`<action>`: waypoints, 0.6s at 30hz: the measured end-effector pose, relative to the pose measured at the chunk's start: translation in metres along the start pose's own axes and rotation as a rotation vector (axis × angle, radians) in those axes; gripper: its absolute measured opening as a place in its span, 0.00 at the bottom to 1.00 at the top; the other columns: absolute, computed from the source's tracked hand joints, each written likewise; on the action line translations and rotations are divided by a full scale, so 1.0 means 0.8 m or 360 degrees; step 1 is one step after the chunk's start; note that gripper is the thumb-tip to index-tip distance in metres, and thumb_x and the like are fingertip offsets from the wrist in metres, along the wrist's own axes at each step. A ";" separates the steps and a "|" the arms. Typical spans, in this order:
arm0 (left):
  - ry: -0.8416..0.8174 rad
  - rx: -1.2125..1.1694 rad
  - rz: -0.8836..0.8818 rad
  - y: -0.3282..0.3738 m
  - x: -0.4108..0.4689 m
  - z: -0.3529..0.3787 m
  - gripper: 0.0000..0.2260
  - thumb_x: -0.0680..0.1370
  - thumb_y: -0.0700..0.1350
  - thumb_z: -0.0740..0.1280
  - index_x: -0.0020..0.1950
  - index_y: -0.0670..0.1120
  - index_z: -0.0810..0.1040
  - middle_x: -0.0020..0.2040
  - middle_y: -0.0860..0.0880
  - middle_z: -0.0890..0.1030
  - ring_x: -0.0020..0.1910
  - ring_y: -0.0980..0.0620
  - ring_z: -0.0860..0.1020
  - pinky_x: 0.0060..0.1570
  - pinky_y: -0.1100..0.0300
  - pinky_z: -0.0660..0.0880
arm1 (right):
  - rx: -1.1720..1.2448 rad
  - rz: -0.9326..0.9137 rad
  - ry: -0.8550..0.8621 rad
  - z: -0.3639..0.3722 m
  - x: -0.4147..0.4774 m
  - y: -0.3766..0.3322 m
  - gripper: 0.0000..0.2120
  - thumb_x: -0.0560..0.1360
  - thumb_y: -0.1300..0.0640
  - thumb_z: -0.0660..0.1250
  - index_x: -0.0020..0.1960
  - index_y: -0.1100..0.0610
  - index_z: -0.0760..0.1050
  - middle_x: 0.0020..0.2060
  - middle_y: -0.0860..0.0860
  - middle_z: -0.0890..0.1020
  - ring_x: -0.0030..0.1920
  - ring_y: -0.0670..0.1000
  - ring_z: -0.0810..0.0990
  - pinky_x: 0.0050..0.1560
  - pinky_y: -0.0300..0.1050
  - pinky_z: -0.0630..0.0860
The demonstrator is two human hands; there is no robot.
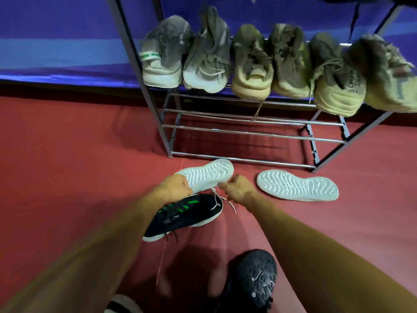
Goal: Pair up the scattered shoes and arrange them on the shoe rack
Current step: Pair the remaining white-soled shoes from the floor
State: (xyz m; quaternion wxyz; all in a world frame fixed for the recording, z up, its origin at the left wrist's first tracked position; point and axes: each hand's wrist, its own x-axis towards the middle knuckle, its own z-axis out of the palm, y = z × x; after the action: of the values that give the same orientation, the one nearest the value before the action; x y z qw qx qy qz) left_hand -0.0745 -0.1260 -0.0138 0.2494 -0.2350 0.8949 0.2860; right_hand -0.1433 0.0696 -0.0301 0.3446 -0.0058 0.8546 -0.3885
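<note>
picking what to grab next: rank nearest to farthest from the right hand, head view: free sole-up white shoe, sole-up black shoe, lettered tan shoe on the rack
From the right hand:
1. Free sole-up white shoe, on the floor just to its right.
2. Sole-up black shoe, on the floor nearer the person.
3. Lettered tan shoe, up on the rack, right side.

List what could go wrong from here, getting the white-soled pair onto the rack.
The loose lace hanging from the white-soled shoe, held by the left hand and right hand, lies across the black shoe and may drag it.
A tan shoe's lace dangles over the lower bars and may snag.
The rightmost shoe overhangs the shelf; a bump might tip it.
</note>
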 end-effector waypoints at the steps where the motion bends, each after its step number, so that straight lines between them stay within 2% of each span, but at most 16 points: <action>1: -0.0010 -0.0013 -0.0014 -0.008 0.008 0.006 0.05 0.75 0.45 0.69 0.48 0.46 0.80 0.38 0.51 0.78 0.39 0.51 0.75 0.40 0.61 0.70 | -0.0011 0.0009 -0.0024 0.010 0.010 0.002 0.14 0.73 0.50 0.68 0.50 0.60 0.80 0.48 0.57 0.84 0.51 0.60 0.83 0.53 0.53 0.80; 3: -0.0042 -0.0032 -0.0041 -0.024 0.023 0.017 0.08 0.75 0.46 0.70 0.52 0.46 0.79 0.48 0.48 0.80 0.44 0.51 0.76 0.44 0.60 0.72 | -0.0023 0.0038 -0.0054 0.029 0.026 0.006 0.17 0.72 0.50 0.67 0.52 0.62 0.79 0.45 0.56 0.82 0.46 0.58 0.80 0.49 0.48 0.78; 4: -0.0047 -0.0007 -0.0051 -0.030 0.029 0.022 0.11 0.75 0.47 0.70 0.56 0.46 0.79 0.54 0.48 0.80 0.50 0.50 0.77 0.50 0.59 0.74 | -0.0025 0.0044 -0.0065 0.037 0.032 0.008 0.17 0.72 0.49 0.68 0.53 0.62 0.79 0.44 0.55 0.81 0.45 0.56 0.80 0.47 0.47 0.76; 6: 0.0000 0.0078 -0.0066 -0.040 0.040 0.030 0.17 0.75 0.48 0.70 0.63 0.46 0.78 0.64 0.46 0.76 0.60 0.48 0.75 0.60 0.56 0.73 | 0.0001 0.0067 -0.0079 0.053 0.045 0.013 0.17 0.74 0.49 0.68 0.55 0.61 0.79 0.47 0.55 0.83 0.49 0.56 0.82 0.50 0.48 0.77; 7: 0.0039 0.0093 -0.0084 -0.044 0.044 0.033 0.18 0.75 0.49 0.70 0.64 0.47 0.77 0.66 0.45 0.74 0.63 0.46 0.74 0.62 0.55 0.72 | 0.0030 0.0095 -0.0081 0.059 0.049 0.014 0.18 0.74 0.48 0.68 0.57 0.60 0.78 0.50 0.56 0.84 0.52 0.57 0.83 0.52 0.49 0.78; 8: 0.0076 0.0089 -0.0116 -0.047 0.048 0.037 0.19 0.75 0.50 0.70 0.65 0.48 0.77 0.66 0.44 0.73 0.64 0.45 0.73 0.62 0.54 0.72 | 0.0060 0.0122 -0.0083 0.064 0.052 0.014 0.18 0.74 0.47 0.67 0.56 0.59 0.77 0.51 0.57 0.84 0.52 0.58 0.83 0.51 0.49 0.77; 10: 0.0150 0.0052 -0.0198 -0.051 0.057 0.042 0.19 0.74 0.51 0.71 0.64 0.50 0.77 0.67 0.42 0.69 0.65 0.42 0.70 0.65 0.52 0.70 | 0.0107 0.0135 -0.0082 0.075 0.057 0.015 0.12 0.75 0.46 0.66 0.49 0.54 0.75 0.49 0.55 0.82 0.51 0.57 0.82 0.50 0.47 0.76; 13: 0.0200 -0.0026 -0.0283 -0.057 0.069 0.049 0.21 0.71 0.52 0.75 0.62 0.50 0.76 0.67 0.44 0.65 0.67 0.41 0.66 0.66 0.51 0.69 | 0.0170 0.0145 -0.0060 0.089 0.063 0.015 0.09 0.75 0.47 0.67 0.42 0.49 0.70 0.48 0.53 0.81 0.54 0.58 0.82 0.57 0.53 0.78; 15: 0.0189 -0.0034 -0.0293 -0.061 0.077 0.054 0.25 0.68 0.53 0.78 0.61 0.49 0.74 0.66 0.45 0.66 0.67 0.41 0.66 0.65 0.51 0.68 | 0.0192 0.0153 -0.0070 0.097 0.066 0.013 0.08 0.76 0.49 0.67 0.42 0.52 0.73 0.45 0.52 0.81 0.54 0.59 0.83 0.59 0.56 0.78; 18: 0.0210 -0.0014 -0.0290 -0.061 0.086 0.060 0.30 0.66 0.54 0.79 0.62 0.46 0.72 0.65 0.45 0.68 0.67 0.41 0.67 0.64 0.51 0.69 | 0.0241 0.0144 -0.0112 0.106 0.070 0.014 0.08 0.76 0.52 0.67 0.39 0.53 0.78 0.36 0.48 0.80 0.47 0.56 0.82 0.56 0.54 0.79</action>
State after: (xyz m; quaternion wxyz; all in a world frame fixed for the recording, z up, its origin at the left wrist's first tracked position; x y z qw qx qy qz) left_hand -0.0846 -0.1504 -0.1077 0.2140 -0.3348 0.8830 0.2500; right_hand -0.1329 0.0059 -0.1094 0.3909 0.0451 0.8096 -0.4356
